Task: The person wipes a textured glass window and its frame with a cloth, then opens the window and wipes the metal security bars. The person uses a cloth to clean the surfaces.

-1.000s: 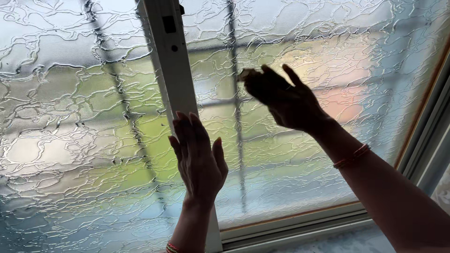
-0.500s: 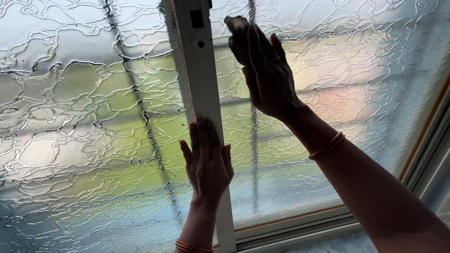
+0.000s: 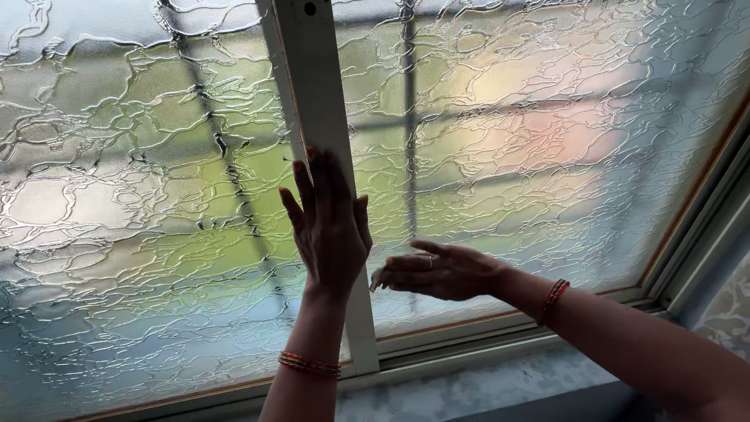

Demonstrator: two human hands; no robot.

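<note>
- Left hand lies flat, fingers spread, against the white window bar.
- Right hand, fingers loosely apart, hovers just right of that bar, near the glass.

L hand hides frame bar mid | view thru glass blurred

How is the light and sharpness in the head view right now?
Head view: backlit; daylight through the textured window glass blurs the outside into colour patches; left hand on the white frame bar looks dark but sharp; right hand slightly soft; no strong glare.
</note>
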